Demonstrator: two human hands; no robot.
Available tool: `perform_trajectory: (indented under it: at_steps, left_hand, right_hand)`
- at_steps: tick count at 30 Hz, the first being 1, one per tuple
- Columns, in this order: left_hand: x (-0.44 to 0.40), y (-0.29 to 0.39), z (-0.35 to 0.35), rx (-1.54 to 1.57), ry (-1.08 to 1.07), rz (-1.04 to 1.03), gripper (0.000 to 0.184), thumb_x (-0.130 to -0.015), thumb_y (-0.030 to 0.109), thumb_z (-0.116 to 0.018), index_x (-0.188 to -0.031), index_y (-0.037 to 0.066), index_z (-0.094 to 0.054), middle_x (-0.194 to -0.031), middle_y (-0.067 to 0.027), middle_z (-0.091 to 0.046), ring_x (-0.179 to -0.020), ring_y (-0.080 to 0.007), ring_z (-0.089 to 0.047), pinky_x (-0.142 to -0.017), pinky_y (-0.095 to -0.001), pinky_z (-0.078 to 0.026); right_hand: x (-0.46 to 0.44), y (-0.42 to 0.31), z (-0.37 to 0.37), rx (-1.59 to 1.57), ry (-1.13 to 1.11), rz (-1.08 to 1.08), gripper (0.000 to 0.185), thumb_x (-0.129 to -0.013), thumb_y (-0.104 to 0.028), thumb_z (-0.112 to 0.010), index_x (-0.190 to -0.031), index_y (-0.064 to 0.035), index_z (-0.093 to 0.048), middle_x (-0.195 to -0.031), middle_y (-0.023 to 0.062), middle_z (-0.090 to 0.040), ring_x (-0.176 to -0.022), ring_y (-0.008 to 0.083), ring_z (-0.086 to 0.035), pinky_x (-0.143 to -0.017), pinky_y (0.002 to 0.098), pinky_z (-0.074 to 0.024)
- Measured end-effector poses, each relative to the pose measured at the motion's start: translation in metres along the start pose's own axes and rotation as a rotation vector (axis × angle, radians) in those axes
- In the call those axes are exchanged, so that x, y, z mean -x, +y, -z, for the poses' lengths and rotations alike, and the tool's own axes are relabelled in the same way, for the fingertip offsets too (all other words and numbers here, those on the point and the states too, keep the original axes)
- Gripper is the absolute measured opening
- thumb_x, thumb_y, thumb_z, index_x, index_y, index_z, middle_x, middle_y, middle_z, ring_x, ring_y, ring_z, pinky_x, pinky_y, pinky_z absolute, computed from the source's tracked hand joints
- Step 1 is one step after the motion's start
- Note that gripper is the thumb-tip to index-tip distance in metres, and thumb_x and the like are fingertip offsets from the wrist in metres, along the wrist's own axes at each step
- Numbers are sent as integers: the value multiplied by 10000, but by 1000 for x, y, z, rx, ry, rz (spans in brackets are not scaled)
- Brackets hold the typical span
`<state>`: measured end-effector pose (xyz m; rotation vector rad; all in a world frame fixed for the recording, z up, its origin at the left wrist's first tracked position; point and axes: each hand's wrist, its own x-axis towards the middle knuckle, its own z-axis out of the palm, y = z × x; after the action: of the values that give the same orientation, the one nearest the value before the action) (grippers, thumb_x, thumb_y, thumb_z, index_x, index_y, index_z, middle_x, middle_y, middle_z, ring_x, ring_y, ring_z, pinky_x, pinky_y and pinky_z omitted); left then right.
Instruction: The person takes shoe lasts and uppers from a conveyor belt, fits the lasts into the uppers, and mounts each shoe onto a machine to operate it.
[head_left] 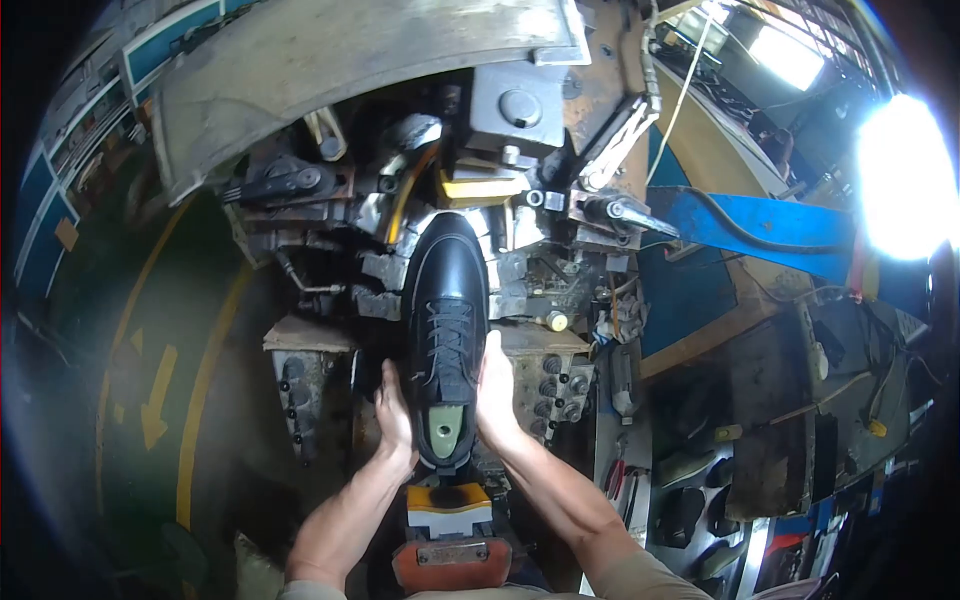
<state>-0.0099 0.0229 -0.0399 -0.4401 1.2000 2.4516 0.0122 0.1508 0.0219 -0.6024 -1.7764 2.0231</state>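
A black lace-up shoe (pixel 447 265) points toe-first into a metal machine, its laces tied up the front. A pale green shoe last (pixel 445 430) with a hole in it fills the heel opening. My right hand (pixel 495 390) lies along the shoe's right side, pressed to it near the laces. On the other side, my left hand (pixel 395 415) holds the shoe by the heel, with the upper fingers a little off its side. The undersides of both hands are hidden. Just below the heel sits a yellow-and-black pad (pixel 448 497) of the machine.
A yellow-edged block (pixel 482 188) hangs above the toe, under a large metal cover (pixel 370 60). Control panels with knobs (pixel 562 390) flank the shoe. A blue arm (pixel 760 230) reaches right toward a bright lamp (pixel 905 175). Several shoe-shaped pieces (pixel 683 512) lie on a rack at right.
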Motion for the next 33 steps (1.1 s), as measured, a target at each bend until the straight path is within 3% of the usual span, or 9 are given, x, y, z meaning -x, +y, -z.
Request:
perform_trajectory:
  at_steps: [4, 6, 8, 10, 16, 18, 26, 30, 33]
  left_hand:
    - [38, 47, -31, -98, -126, 125, 620, -1024, 475, -408, -1333, -58, -471, -1336, -126, -525, -1198, -193, -522, -1020, -322, -414]
    - [11, 31, -5, -96, -179, -67, 543, -1021, 477, -392, -1270, 19, -542, -1254, -109, -585, -1158, -220, -558, -1006, -376, -426]
    - [1, 54, 11, -763, 0, -622, 450, -1035, 355, -421, -1279, -9, -520, -1337, -139, -530, -1272, -250, -461, -1091, -388, -324]
    - [-34, 62, 49, -795, 243, -794, 411, -1031, 306, -419, -1296, 5, -509, -1368, -160, -508, -1296, -269, -448, -1093, -401, -316]
    - [-86, 61, 170, -1127, 782, -687, 441, -1040, 300, -369, -1364, 16, -467, -1477, -174, -401, -1376, -301, -358, -1121, -401, -280]
    - [-104, 39, 203, -644, 656, -569, 464, -1050, 323, -332, -1390, 32, -456, -1500, -164, -381, -1389, -292, -345, -1133, -401, -263]
    - [-62, 71, 194, -635, 520, -484, 447, -1050, 281, -343, -1408, 35, -447, -1494, -183, -385, -1367, -300, -381, -1125, -388, -278]
    - [12, 56, 157, -1276, 384, -862, 382, -997, 120, -437, -1356, -3, -476, -1453, -221, -419, -1374, -400, -340, -1132, -461, -255]
    - [84, 21, 127, -1466, -58, -954, 392, -931, 69, -487, -1305, -46, -503, -1381, -238, -476, -1328, -429, -392, -1133, -491, -265]
  right_hand:
    - [11, -57, 2, 118, -57, -186, 602, -1050, -473, -287, -1021, 24, -625, -900, 92, -637, -816, 156, -554, -774, 316, -460]
    - [6, -55, 12, 114, -102, -189, 573, -1046, -477, -321, -1067, 9, -624, -949, 81, -642, -897, 145, -571, -815, 300, -464]
    - [-4, -28, 26, -233, -247, -236, 474, -1050, -423, -372, -1166, -10, -574, -1051, 44, -627, -877, 126, -579, -834, 285, -478]
    - [-7, -21, 46, -132, -189, -227, 393, -1037, -388, -440, -1174, -43, -567, -1027, 39, -632, -889, 107, -587, -845, 277, -477]
    - [-12, 57, 119, 207, 313, -30, 330, -1015, -288, -481, -1153, -16, -607, -1139, 117, -604, -1067, 223, -552, -965, 320, -413]
    - [-8, 79, 140, 379, 397, -7, 334, -1007, -286, -482, -1138, -9, -616, -1160, 145, -574, -1107, 253, -527, -988, 340, -393]
    - [15, 143, 192, 291, 480, -105, 338, -995, -276, -482, -1106, 0, -642, -1145, 171, -551, -1109, 283, -510, -976, 371, -388]
    - [52, 150, 201, 472, 468, -173, 358, -989, -291, -493, -1119, 17, -623, -1155, 189, -538, -1091, 301, -515, -962, 372, -394]
    - [81, 159, 202, 414, 475, -226, 364, -979, -280, -489, -1069, 44, -630, -1140, 232, -532, -1100, 332, -501, -958, 382, -394]
